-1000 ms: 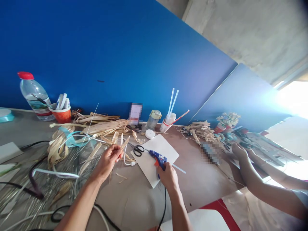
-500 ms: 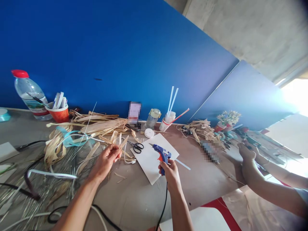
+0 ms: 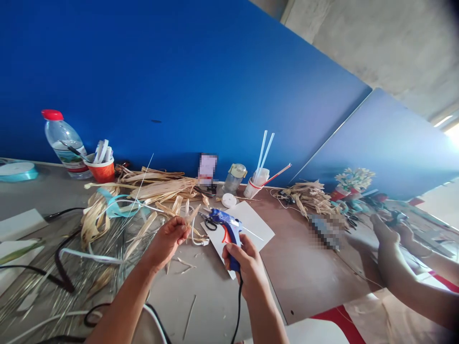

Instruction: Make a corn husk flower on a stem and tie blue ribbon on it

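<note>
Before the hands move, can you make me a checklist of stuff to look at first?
1. Glue gun gripped in the right hand: ok.
2. Dry husk piece pinched in the left hand: ok.
3. Glue stick poking out of the gun's back: ok.
4. Nozzle away from the left fingers: ok, a gap shows in this view.
5. Scissors out of the way: not ok, they lie right by the gun's front in the picture.
6. Nozzle hot or cool: cannot tell.

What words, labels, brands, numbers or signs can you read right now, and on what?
None can be read.
Bottle label: print too small and blurred.
Glue gun: any marks too blurred.
Upright rectangle: pixelated, unreadable.
Long grey object: pixelated, unreadable.
</note>
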The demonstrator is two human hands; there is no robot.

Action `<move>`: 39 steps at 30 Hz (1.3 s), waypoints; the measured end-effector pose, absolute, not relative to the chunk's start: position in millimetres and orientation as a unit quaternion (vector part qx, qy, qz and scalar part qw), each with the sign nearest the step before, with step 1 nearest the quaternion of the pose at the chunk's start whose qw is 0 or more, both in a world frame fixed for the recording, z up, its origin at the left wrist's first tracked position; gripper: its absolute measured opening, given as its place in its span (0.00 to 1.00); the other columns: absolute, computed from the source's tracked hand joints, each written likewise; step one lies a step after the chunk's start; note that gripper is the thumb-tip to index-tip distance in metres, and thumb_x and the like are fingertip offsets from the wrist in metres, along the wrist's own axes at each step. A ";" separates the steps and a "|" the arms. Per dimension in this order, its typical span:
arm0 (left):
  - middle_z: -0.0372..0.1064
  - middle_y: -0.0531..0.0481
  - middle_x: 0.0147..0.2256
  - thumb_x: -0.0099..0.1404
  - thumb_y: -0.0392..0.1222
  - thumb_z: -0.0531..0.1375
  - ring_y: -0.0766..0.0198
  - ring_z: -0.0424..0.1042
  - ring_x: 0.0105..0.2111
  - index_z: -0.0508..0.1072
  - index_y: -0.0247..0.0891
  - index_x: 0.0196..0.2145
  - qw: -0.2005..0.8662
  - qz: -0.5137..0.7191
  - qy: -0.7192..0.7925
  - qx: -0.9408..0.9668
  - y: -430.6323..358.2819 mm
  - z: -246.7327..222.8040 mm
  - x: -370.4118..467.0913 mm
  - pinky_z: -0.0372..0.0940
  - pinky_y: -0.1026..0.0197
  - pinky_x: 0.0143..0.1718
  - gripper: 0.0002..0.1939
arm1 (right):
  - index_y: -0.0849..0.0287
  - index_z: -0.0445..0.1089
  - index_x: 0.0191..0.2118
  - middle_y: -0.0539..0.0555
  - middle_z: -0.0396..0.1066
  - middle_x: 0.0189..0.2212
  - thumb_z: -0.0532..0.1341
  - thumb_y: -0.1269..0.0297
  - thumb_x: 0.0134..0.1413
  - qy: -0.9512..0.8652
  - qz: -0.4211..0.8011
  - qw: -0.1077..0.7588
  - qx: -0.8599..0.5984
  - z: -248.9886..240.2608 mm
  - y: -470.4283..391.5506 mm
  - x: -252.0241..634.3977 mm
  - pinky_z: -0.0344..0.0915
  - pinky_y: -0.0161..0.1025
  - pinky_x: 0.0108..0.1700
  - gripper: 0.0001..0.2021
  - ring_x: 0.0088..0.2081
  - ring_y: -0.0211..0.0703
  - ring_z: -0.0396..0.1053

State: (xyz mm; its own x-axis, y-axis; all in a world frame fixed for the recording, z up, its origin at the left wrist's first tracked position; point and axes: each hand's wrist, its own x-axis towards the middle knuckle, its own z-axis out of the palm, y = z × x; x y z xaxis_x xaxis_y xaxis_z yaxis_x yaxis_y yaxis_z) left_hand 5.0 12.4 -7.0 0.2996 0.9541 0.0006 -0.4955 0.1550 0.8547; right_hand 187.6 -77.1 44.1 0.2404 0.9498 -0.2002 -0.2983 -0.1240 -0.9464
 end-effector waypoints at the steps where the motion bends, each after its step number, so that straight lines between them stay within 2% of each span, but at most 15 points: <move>1: 0.64 0.56 0.21 0.54 0.44 0.67 0.71 0.55 0.21 0.68 0.38 0.26 0.705 0.514 0.287 0.396 12.3 -6.9 4.6 0.49 0.66 0.24 0.12 | 0.58 0.59 0.33 0.48 0.70 0.19 0.67 0.58 0.42 -0.311 0.534 0.583 -0.528 43.9 -75.9 183.4 0.57 0.29 0.20 0.18 0.17 0.32 0.61; 9: 0.64 0.55 0.20 0.54 0.44 0.67 0.71 0.56 0.22 0.69 0.38 0.26 0.721 0.503 0.272 0.392 11.9 -8.4 3.8 0.49 0.66 0.23 0.11 | 0.58 0.59 0.36 0.46 0.69 0.19 0.64 0.61 0.44 -0.329 0.524 0.568 -0.543 36.6 -71.4 161.5 0.60 0.30 0.22 0.15 0.18 0.32 0.61; 22: 0.63 0.55 0.21 0.54 0.43 0.67 0.71 0.57 0.23 0.71 0.37 0.27 0.715 0.524 0.259 0.383 8.5 -0.7 5.4 0.50 0.67 0.23 0.10 | 0.57 0.57 0.35 0.45 0.69 0.18 0.63 0.61 0.42 -0.311 0.523 0.557 -0.566 34.1 -71.7 146.5 0.60 0.30 0.21 0.15 0.17 0.32 0.61; 29: 0.64 0.53 0.20 0.51 0.40 0.69 0.71 0.57 0.22 0.71 0.36 0.27 0.720 0.548 0.255 0.340 8.1 -0.7 6.7 0.51 0.68 0.23 0.10 | 0.57 0.58 0.35 0.44 0.68 0.18 0.63 0.64 0.41 -0.285 0.519 0.579 -0.559 30.8 -74.0 137.8 0.59 0.30 0.21 0.15 0.17 0.32 0.61; 39: 0.62 0.54 0.20 0.54 0.40 0.67 0.73 0.55 0.21 0.70 0.35 0.26 0.728 0.546 0.238 0.338 7.3 2.2 5.4 0.51 0.69 0.22 0.09 | 0.58 0.60 0.32 0.46 0.69 0.19 0.65 0.61 0.42 -0.257 0.565 0.598 -0.507 25.4 -72.7 143.8 0.58 0.29 0.22 0.14 0.17 0.32 0.62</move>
